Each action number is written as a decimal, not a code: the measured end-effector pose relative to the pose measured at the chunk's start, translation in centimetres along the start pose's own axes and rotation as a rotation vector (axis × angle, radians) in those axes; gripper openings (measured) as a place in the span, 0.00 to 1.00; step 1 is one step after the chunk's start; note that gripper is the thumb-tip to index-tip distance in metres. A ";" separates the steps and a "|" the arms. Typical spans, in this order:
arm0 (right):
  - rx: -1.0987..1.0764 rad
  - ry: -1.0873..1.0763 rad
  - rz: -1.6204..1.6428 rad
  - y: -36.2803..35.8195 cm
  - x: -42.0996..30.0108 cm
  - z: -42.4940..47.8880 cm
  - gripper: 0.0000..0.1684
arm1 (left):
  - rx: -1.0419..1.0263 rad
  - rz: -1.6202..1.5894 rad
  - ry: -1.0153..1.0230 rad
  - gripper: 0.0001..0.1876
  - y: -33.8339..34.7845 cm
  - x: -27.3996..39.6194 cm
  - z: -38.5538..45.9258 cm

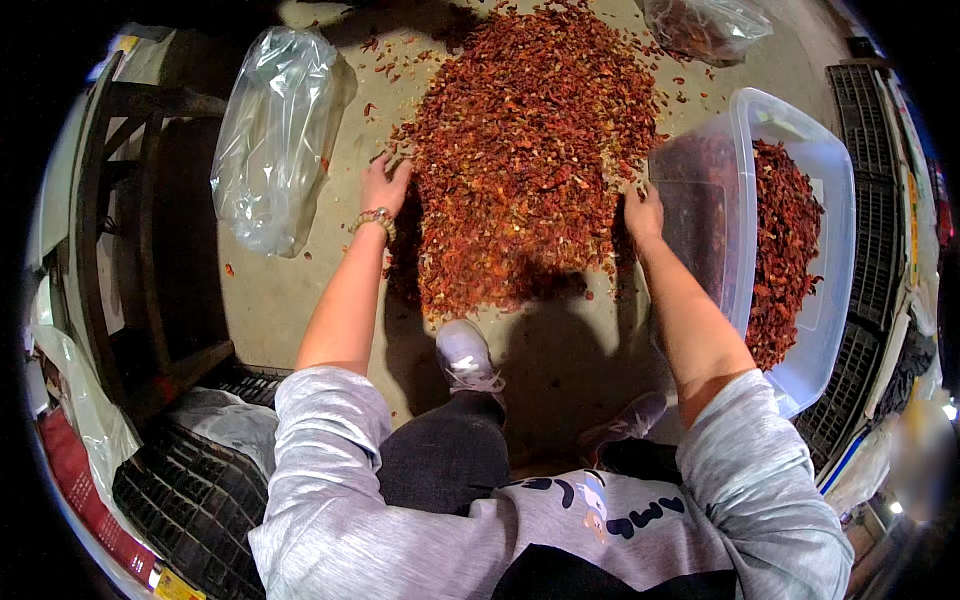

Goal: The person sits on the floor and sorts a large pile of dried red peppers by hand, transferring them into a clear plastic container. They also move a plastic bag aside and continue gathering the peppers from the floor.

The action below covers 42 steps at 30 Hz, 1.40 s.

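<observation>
A broad heap of dried red pieces, apparently chillies with pale seeds among them [525, 150], lies on the concrete floor before me. My left hand [386, 184], with a beaded bracelet at the wrist, is at the heap's left edge, fingers spread, holding nothing that I can see. At the right edge is my right hand [643, 210], fingertips by the pieces; whether they pinch any cannot be told. Just right of that hand stands a clear plastic tub [836, 225] with more of the red pieces [784, 247] inside.
A clear plastic bag [277, 142] lies on the floor at left, beside a dark wooden frame [150, 225]. Another clear bag with dark red contents [705, 26] is at the top right. Black plastic crates [195, 502] stand at both sides. My shoe [465, 352] is at the heap's near edge.
</observation>
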State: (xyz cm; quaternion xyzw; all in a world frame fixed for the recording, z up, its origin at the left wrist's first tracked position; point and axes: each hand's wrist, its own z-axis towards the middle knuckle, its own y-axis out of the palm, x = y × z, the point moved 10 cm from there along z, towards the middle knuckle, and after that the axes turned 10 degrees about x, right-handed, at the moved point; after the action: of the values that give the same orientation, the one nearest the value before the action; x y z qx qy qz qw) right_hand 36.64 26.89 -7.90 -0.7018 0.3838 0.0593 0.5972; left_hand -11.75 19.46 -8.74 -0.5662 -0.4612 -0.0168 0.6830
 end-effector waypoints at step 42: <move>-0.052 -0.160 0.329 1.0 -10.1 6.3 0.37 | -0.611 -0.426 -0.381 0.40 2.3 6.5 -0.1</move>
State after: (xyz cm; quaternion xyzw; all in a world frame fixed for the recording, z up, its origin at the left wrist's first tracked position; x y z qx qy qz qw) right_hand 31.34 37.20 -4.97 -0.6378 0.4430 0.2216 0.5898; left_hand -6.71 23.45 -6.21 -0.6279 -0.6597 -0.1887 0.3674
